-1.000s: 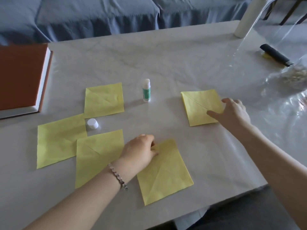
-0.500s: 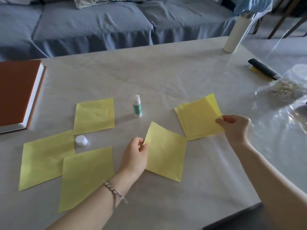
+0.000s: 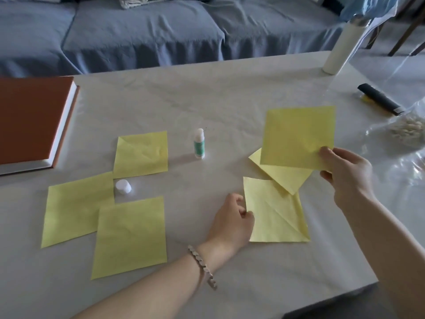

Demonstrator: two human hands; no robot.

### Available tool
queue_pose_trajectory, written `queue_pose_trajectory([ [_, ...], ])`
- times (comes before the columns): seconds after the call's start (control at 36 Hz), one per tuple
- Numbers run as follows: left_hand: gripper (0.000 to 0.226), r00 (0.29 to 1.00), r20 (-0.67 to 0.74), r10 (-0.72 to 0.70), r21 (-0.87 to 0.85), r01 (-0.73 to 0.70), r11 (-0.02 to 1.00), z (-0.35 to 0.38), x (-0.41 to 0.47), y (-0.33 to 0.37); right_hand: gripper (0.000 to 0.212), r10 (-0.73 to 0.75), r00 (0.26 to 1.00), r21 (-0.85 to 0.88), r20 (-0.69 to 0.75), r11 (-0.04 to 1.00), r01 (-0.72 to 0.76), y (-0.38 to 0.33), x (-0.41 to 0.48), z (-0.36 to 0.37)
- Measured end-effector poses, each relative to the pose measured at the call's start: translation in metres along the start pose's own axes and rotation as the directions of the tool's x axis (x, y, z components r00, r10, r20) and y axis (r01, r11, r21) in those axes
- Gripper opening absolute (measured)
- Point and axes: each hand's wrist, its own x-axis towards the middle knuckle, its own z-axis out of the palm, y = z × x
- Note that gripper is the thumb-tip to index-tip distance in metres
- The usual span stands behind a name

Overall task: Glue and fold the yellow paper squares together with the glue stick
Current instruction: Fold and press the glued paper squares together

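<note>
I get a dim, flat feed with a cool bluish cast, and the soft daylight seems to come from the right. The glue stick [image 3: 199, 143] throws 1 faint, fuzzy shadow leftward across the tabletop [image 3: 230, 100]. Pale glare streaks the clear plastic [image 3: 404, 171] at the right edge. Detail is soft throughout and smeared in the dark lower right corner. The wide lens leans the white bottle [image 3: 340, 47] outward.

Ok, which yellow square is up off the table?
The far-right square, pinched by the right hand; the other five lie on the table.
</note>
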Motion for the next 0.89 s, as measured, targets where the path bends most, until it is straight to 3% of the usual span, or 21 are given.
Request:
queue_pose_trajectory([
  [0.17,0.034,0.955,-0.239,0.174,0.235,-0.116,0.965,-0.068,-0.025,-0.032,0.013,0.031,0.953,-0.020,0.302,0.999,-0.026,0.002,-0.058,0.022],
  [0.33,0.037,0.857,-0.502,0.117,0.392,0.105,0.914,-0.143,-0.050,-0.079,0.009,0.093,0.824,-0.125,0.559,0.992,-0.027,0.026,-0.119,0.073],
  [0.44,0.048,0.854,-0.520,-0.008,0.493,0.308,0.814,-0.175,-0.067,-0.101,0.009,0.120,0.790,-0.187,0.601,0.982,-0.007,0.035,-0.144,0.099],
  [0.53,0.052,0.855,-0.515,-0.064,0.513,0.367,0.776,-0.183,-0.076,-0.110,0.009,0.137,0.790,-0.225,0.597,0.974,0.001,0.040,-0.155,0.110],
  [0.75,0.044,0.864,-0.502,-0.050,0.301,0.229,0.926,-0.180,-0.072,-0.118,0.009,0.157,0.801,-0.269,0.577,0.963,0.005,0.046,-0.169,0.115],
  [0.89,0.042,0.867,-0.489,-0.094,0.219,0.226,0.949,-0.174,-0.069,-0.119,0.009,0.185,0.810,-0.264,0.556,0.964,-0.038,0.048,-0.167,0.106],
])
